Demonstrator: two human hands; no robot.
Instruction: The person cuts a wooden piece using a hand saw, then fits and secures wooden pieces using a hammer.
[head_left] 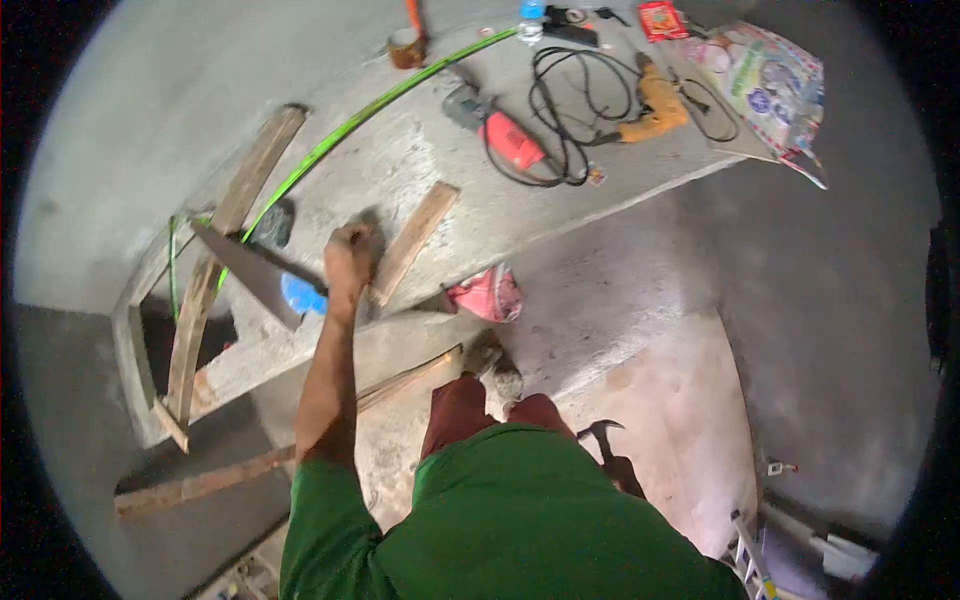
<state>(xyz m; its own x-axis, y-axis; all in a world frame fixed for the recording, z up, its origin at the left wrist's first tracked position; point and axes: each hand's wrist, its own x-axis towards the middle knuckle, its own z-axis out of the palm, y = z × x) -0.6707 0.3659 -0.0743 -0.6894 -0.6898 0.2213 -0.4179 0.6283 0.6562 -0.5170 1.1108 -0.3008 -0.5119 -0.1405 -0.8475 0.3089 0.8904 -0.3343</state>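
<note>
My left hand (pixel 348 262) is closed over the concrete slab (pixel 490 215), its fingers curled together; whatever they may hold is hidden. Just right of it lies a short wooden board (pixel 418 240). To its left is a handsaw (pixel 250 272) with a blue handle (pixel 302 293), its blade reaching toward a long wooden plank (pixel 205 285). Down by my right side, my right hand (pixel 626 477) is wrapped around a hammer (pixel 602 432), whose head points up and forward. Part of that hand is hidden by my green shirt.
On the slab lie a red and grey power tool (pixel 512 138), a yellow drill (pixel 655 105), black cords and a green hose (pixel 345 125). A plastic bag (pixel 765 85) sits at the far right end. A square opening (pixel 160 330) cuts the left end. A ladder (pixel 750 555) stands lower right.
</note>
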